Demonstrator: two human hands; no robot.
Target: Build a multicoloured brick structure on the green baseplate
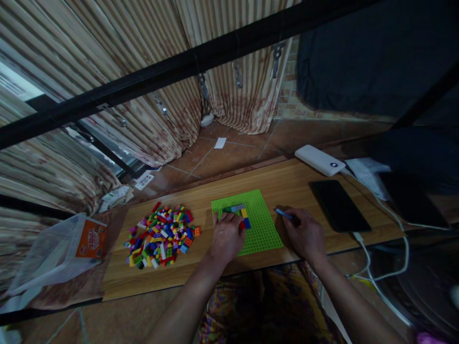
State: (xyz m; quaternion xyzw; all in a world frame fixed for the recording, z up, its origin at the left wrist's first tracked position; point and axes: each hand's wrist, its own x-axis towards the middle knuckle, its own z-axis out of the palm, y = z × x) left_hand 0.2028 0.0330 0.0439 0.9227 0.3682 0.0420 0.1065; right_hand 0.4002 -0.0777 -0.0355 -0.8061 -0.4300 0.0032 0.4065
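Observation:
A green studded baseplate [263,229] lies on the bench in front of me. On it a bent row of building bricks runs through green, grey-blue, yellow [244,213] and blue [246,223]. My left hand [227,234] is palm down over the plate's left part, covering some of the bricks. Its thumb and forefinger close around a red brick [242,224] at the row's near end; the other fingertips are partly hidden. Just right of the plate, my right hand [304,234] pinches a slim blue brick [284,213] by one end, apart from the row.
A heap of mixed bricks [163,236] spreads over the left of the wooden bench [118,282]. Beyond it sits a clear plastic box [57,253] with an orange label. A phone [339,205], a white power bank [319,160] and white cables [405,239] are at the right.

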